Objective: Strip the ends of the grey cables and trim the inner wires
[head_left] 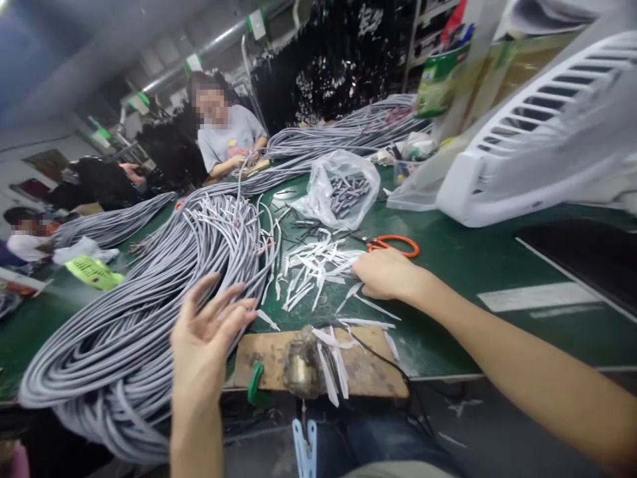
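Observation:
My left hand (pixel 213 325) is open, fingers apart, in front of a large bundle of grey cables (pixel 149 285) on the left. Further right, my right hand (pixel 383 273) is closed, fingertips down at the edge of a pile of white strips (pixel 316 262). Its fingers hide whatever they may pinch. Just beyond that hand lie scissors with orange handles (pixel 411 247). Nearer to me is a wooden board (pixel 373 372) carrying a small metal motor (pixel 302 368). A light blue clip (pixel 304 445) hangs at the motor's lower end, and white strips lie over the board.
A clear plastic bag (pixel 318 182) of short dark grey pieces stands behind the strips. To the right are a white slatted appliance (pixel 537 139) and a black sheet (pixel 582 255). Across the green table (pixel 438 318), a person (pixel 231 136) handles cable.

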Tool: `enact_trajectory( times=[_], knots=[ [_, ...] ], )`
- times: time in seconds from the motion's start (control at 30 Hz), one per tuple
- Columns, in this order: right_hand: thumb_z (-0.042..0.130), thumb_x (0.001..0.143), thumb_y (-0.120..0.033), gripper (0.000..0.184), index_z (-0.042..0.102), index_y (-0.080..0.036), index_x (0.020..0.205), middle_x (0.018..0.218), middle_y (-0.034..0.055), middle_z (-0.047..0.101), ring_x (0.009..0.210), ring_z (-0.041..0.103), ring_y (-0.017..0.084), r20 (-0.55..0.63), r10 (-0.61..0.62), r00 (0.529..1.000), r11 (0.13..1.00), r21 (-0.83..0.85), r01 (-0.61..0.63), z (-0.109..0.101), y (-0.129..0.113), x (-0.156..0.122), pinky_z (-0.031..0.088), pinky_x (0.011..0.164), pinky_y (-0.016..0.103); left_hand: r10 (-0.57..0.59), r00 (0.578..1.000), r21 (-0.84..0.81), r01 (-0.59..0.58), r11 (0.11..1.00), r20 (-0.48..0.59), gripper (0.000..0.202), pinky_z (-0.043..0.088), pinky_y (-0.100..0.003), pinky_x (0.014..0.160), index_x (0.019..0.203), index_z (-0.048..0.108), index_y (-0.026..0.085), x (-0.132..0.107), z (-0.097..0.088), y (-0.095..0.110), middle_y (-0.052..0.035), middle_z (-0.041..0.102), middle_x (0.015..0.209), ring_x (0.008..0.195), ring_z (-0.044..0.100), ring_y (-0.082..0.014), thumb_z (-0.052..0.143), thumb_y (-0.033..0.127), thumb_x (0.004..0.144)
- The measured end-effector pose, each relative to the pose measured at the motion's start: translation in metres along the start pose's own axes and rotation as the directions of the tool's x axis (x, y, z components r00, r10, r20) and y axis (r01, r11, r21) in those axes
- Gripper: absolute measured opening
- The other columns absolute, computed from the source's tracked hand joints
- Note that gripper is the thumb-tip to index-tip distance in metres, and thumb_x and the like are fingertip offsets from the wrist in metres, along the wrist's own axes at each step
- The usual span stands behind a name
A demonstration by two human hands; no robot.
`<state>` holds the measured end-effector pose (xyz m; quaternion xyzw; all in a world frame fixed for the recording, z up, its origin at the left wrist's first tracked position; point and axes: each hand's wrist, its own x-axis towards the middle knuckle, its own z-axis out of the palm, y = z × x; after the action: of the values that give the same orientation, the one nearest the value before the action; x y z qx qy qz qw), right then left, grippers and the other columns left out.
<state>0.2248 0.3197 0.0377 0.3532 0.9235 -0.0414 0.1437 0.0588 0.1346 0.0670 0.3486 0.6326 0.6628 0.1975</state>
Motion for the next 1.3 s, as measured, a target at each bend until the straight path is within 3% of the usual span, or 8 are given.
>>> enact_trajectory(
  times=[0.37,0.5,0.57,0.63,0.7,0.77,1.13,1.3],
  knots=[
    [0.047,0.076,-0.008,0.026,0.067,-0.018,0.089,0.096,0.0161,0.067,0.09,0.064,0.026,0.073,0.028,0.997,0.999,-0.021,-0.026,-0.003,0.006,0.0,0.044,0.063,0.03,-0.093,0.995,-0.139,0.088,0.986,-0.028,0.056,0.056,-0.026,0.067,0.108,0.049,0.022,0.006,0.012,-0.026,-0.004,0.068,0.09,0.07,0.069,-0.0158,0.076,0.02,0.059],
    [0.046,0.079,-0.012,0.024,0.068,-0.017,0.087,0.091,0.0167,0.068,0.087,0.065,0.027,0.07,0.032,0.997,0.999,-0.046,-0.028,-0.004,0.008,-0.002,0.043,0.064,0.031,0.058,0.998,0.147,-0.057,0.988,0.0,0.032,0.054,-0.026,0.068,0.095,0.056,0.019,0.015,0.014,-0.039,-0.0012,0.066,0.075,0.07,0.068,-0.0156,0.07,0.023,0.067],
    [0.047,0.08,-0.013,0.023,0.069,-0.015,0.084,0.086,0.0171,0.068,0.083,0.065,0.027,0.057,0.014,0.998,0.999,-0.046,-0.011,-0.005,0.009,-0.004,0.043,0.064,0.032,0.184,0.974,0.511,-0.226,0.829,0.133,0.015,0.053,-0.026,0.069,0.088,0.06,0.018,0.024,0.016,-0.049,-0.0029,0.067,0.076,0.072,0.066,-0.0158,0.062,0.024,0.075],
    [0.046,0.081,-0.014,0.023,0.069,-0.014,0.082,0.083,0.0166,0.068,0.079,0.065,0.027,0.024,-0.042,0.999,0.999,-0.022,0.042,-0.007,0.011,-0.006,0.042,0.062,0.031,0.196,0.924,0.813,-0.382,0.44,0.328,0.012,0.051,-0.029,0.07,0.089,0.062,0.017,0.036,0.02,-0.059,-0.006,0.069,0.081,0.074,0.065,-0.0179,0.053,0.021,0.081],
    [0.045,0.083,-0.016,0.024,0.068,-0.014,0.086,0.084,0.0149,0.069,0.077,0.065,0.026,-0.032,-0.115,0.993,0.993,0.011,0.116,-0.008,0.013,-0.008,0.041,0.061,0.03,0.131,0.894,0.89,-0.442,0.108,0.428,0.018,0.048,-0.033,0.072,0.091,0.063,0.014,0.05,0.027,-0.068,-0.0103,0.069,0.085,0.081,0.062,-0.0228,0.048,0.015,0.082],
    [0.044,0.086,-0.019,0.024,0.066,-0.015,0.093,0.087,0.0132,0.069,0.08,0.065,0.026,-0.082,-0.153,0.985,0.987,0.031,0.156,-0.01,0.014,-0.009,0.041,0.062,0.029,0.102,0.888,0.892,-0.451,-0.008,0.449,0.021,0.046,-0.037,0.072,0.09,0.064,0.011,0.062,0.037,-0.073,-0.0141,0.068,0.084,0.087,0.059,-0.0273,0.045,0.011,0.081],
    [0.046,0.088,-0.029,0.027,0.062,-0.014,0.103,0.08,0.015,0.069,0.081,0.066,0.031,-0.296,0.05,0.954,0.995,0.101,-0.021,-0.014,0.019,-0.008,0.04,0.058,0.03,0.13,0.873,0.878,-0.447,-0.172,0.47,0.042,0.039,-0.044,0.08,0.119,0.052,0.003,0.087,0.053,-0.082,-0.0197,0.056,0.121,0.103,0.05,-0.0335,0.032,0.005,0.082],
    [0.045,0.086,-0.019,0.021,0.065,-0.016,0.089,0.073,0.0108,0.068,0.073,0.066,0.026,-0.356,0.043,0.934,0.988,0.152,0.012,-0.01,0.02,-0.006,0.036,0.054,0.026,0.224,0.873,0.896,-0.444,-0.003,0.433,0.033,0.038,-0.048,0.084,0.089,0.068,0.009,0.097,0.051,-0.083,-0.0151,0.054,0.127,0.11,0.047,-0.037,0.039,0.002,0.076]
  ],
)
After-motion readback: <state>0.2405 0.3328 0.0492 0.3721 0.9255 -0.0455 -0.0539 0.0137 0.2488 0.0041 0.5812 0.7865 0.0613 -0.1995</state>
